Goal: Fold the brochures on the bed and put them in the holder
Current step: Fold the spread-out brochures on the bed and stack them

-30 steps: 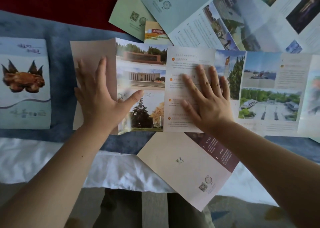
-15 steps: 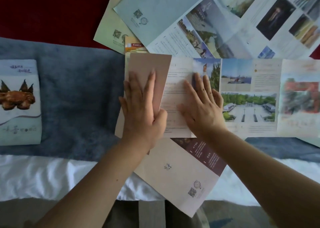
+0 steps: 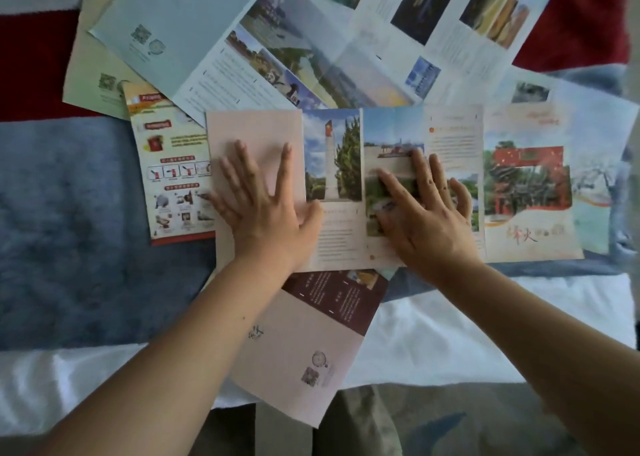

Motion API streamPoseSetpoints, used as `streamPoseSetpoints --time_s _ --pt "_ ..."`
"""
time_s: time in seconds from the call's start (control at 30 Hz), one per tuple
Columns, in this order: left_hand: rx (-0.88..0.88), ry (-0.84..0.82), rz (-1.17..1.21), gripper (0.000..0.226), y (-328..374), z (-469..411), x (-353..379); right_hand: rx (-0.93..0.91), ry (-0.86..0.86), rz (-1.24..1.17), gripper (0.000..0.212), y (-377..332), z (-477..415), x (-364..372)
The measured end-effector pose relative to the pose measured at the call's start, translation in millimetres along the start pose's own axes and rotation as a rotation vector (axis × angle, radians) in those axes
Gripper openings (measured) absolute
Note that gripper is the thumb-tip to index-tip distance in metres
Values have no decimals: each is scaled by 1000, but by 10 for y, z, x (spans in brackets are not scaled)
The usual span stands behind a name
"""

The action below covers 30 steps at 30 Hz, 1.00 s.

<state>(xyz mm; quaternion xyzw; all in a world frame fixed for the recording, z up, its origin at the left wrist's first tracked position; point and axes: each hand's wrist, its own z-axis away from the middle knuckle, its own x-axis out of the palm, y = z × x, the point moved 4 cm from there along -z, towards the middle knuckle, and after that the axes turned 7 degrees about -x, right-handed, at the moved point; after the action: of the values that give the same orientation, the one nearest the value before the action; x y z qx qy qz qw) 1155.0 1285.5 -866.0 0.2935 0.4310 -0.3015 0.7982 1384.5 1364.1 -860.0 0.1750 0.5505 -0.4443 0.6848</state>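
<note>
While the brochure (image 3: 332, 165) lies on the bed (image 3: 69, 230), the left hand (image 3: 263, 206) and right hand (image 3: 426, 213) press it, fingers straight. It looks thin and bendy, so hold an edge.

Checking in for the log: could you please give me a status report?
Left hand flat on folded panel. Right hand flat on long brochure. Loose brochures underneath.

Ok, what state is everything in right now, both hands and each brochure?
Long photo brochure: partly folded, left end turned over plain side up, rest open flat.
Left hand: flat, pressing the folded end.
Right hand: flat on the open panels.
Red leaflet: flat, partly under the long brochure.
Pink brochure: open, overhanging the bed edge.
Blue brochure: unfolded.
Holder: not in view.
</note>
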Motion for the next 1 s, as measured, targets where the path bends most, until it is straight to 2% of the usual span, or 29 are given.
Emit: streamPoseSetpoints --time_s 0.23,0.6,0.77,1.0 --pt "54 108 -98 89 -32 32 82 12 51 4 64 249 105 -34" --pt "61 163 -96 86 -109 -61 38 14 60 -11 64 92 34 13" --pt "53 207 -90 86 -531 -183 -116 -23 27 14 64 -287 -190 46" --pt "-36 235 -86 88 -1520 -280 -418 -128 -12 -5 65 -1179 -539 202"
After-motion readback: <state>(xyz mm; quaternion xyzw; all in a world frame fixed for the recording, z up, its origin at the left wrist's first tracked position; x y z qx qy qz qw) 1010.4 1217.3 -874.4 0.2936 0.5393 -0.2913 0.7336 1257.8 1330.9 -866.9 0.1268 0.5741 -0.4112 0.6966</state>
